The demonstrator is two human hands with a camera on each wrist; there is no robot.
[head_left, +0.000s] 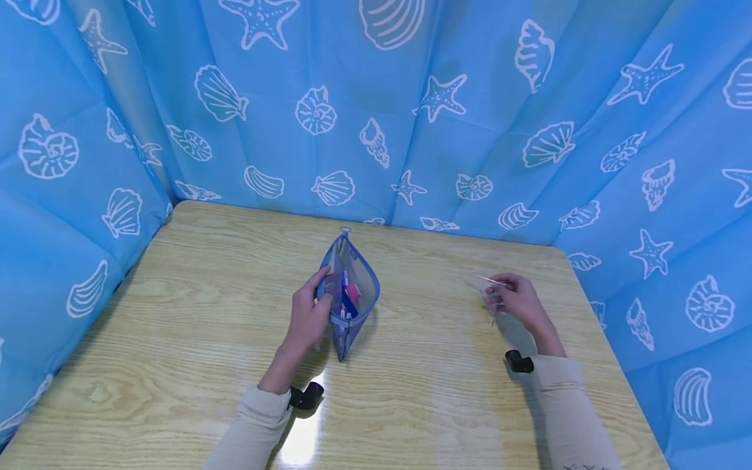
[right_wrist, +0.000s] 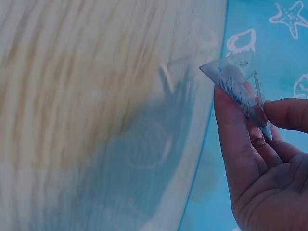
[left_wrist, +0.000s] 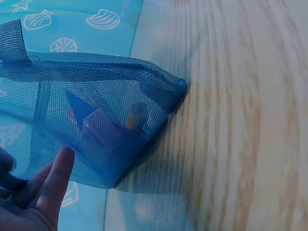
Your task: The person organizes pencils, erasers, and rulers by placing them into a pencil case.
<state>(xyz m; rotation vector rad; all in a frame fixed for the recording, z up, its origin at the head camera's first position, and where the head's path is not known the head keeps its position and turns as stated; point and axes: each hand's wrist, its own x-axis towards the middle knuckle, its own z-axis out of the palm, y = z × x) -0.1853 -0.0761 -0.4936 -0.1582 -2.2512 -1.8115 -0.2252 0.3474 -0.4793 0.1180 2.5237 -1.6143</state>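
Note:
My left hand grips the near left rim of a blue mesh zipper pouch, which stands with its mouth spread wide on the table. Inside lie a pink item and a dark blue item, their kinds unclear. Through the mesh in the left wrist view, a blue pointed piece and a yellowish piece show. Off to the right, my right hand pinches a clear set square with ruler marks between thumb and fingers, above the tabletop. Whether it is one piece or more I cannot tell.
The wood-grain table reaches back to a blue curtain with white shell and starfish prints, which also hangs along both sides. Black wrist cameras sit on both wrists. A bright glare lies near the left forearm.

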